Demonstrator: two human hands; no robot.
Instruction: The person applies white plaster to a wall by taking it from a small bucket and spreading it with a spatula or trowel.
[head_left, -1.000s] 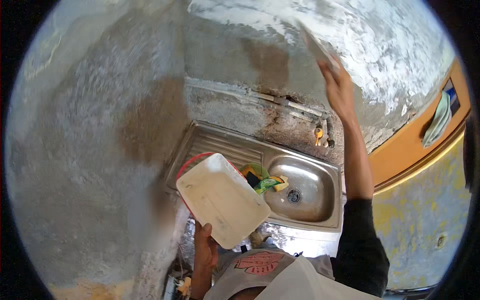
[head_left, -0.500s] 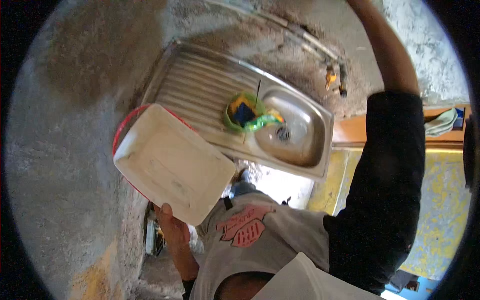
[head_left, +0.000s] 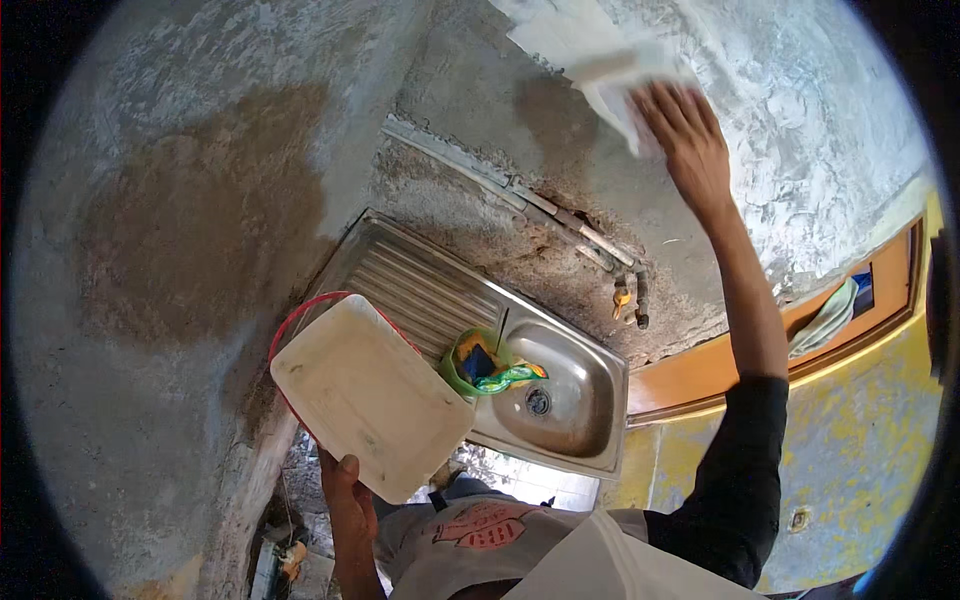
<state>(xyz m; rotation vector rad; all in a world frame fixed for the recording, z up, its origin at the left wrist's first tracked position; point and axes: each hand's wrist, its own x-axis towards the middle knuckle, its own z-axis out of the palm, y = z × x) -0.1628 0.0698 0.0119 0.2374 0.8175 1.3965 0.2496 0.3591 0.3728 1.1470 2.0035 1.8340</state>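
Right hand (head_left: 688,142) on motion-blurred pale tool (head_left: 616,104), outline indistinct

Light grey shirt (head_left: 420,552), red printed emblem (head_left: 488,526) on front; plain black right sleeve (head_left: 728,485).

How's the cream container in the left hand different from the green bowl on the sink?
Shape: the cream container is a rectangle with rounded corners, while the green bowl looks round.
Place: the left hand holds the cream container, but the green bowl sits on the metal sink.
Colour: the cream container is pale, while the green bowl is bright.
Both have rounded outlines.
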